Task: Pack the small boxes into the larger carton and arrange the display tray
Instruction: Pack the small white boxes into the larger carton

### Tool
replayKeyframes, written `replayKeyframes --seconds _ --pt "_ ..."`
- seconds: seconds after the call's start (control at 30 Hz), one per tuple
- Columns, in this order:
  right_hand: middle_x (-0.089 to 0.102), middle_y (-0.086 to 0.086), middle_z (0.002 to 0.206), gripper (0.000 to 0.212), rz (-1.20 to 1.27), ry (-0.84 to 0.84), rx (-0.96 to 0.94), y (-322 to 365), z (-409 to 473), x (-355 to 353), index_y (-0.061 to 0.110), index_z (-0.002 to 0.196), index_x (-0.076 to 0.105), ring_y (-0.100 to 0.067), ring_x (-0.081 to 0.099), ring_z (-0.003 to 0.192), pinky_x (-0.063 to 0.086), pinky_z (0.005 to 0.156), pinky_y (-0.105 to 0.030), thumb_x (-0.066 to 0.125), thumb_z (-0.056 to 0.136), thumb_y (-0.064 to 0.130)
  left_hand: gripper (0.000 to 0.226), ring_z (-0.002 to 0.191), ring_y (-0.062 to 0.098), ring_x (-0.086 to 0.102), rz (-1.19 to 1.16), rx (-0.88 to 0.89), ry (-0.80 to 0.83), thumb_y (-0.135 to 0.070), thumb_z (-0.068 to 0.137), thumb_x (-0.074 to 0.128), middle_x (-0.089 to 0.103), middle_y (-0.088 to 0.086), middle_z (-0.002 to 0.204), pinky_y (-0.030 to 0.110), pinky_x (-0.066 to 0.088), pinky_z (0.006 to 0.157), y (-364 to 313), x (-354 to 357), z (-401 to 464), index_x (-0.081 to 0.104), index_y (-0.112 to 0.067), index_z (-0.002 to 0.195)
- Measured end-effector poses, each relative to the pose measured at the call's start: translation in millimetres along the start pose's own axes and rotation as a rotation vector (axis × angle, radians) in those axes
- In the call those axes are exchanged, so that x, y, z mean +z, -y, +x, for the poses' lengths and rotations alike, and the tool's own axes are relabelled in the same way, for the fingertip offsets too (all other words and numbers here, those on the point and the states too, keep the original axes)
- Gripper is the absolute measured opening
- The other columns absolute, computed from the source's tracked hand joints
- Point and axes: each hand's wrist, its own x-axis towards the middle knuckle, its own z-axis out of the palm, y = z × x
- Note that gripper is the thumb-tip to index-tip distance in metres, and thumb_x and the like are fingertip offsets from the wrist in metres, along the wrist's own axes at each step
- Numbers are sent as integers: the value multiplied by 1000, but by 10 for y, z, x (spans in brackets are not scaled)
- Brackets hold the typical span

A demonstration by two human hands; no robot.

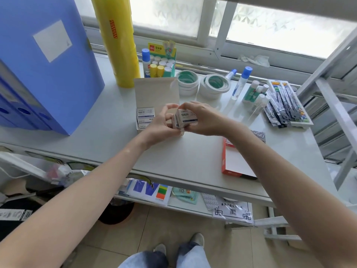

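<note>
A beige carton [156, 93] stands open on the white table [108, 140], its lid flap raised. Several small white paper-clip boxes [145, 115] are stacked in its left side. My left hand [161, 123] and my right hand [203, 118] meet just right of the carton's mouth, both gripping a bundle of small white boxes [187, 118] with blue print. The bundle's lower part is hidden by my fingers. A green and yellow display tray [164, 60] with glue sticks stands behind the carton.
Blue file boxes [44, 70] tower at the left, next to a yellow tape stack [119, 41]. Tape rolls [201, 85], glue bottles [240, 82], glue sticks [255, 95] and a white tray of packets [287, 103] lie at the right. A red-edged flat box [235, 159] sits near the front edge.
</note>
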Motion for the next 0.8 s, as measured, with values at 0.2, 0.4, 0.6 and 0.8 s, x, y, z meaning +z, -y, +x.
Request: replayKeyframes --seconds 0.2,0.4,0.6,0.8 --pt "53 -12 119 52 -45 18 -29 59 135 39 9 123 47 -23 52 100 42 80 -29 68 77 20 75 89 22 69 -29 -8 -23 7 76 65 61 16 122 33 53 83 6 -79 -1 31 -20 136" --pt "50 -11 121 61 -25 -8 -29 91 203 46 10 128 46 -23 53 98 48 84 -33 73 74 16 76 95 24 67 -83 7 -39 6 75 63 57 12 127 30 51 82 30 -151 25 29 -25 136" --pt "56 -5 92 39 -45 -85 16 45 270 76 6 98 57 -25 50 82 43 72 -34 76 70 25 76 127 16 46 131 52 -73 -9 71 55 42 5 142 16 44 90 -18 -226 10 27 -20 141" --pt "50 -1 87 37 -30 -161 93 -21 327 133 7 94 56 -22 46 81 39 70 -33 75 69 26 58 137 26 29 574 83 -560 -28 87 57 36 12 146 32 23 111 110 -500 96 37 -11 139"
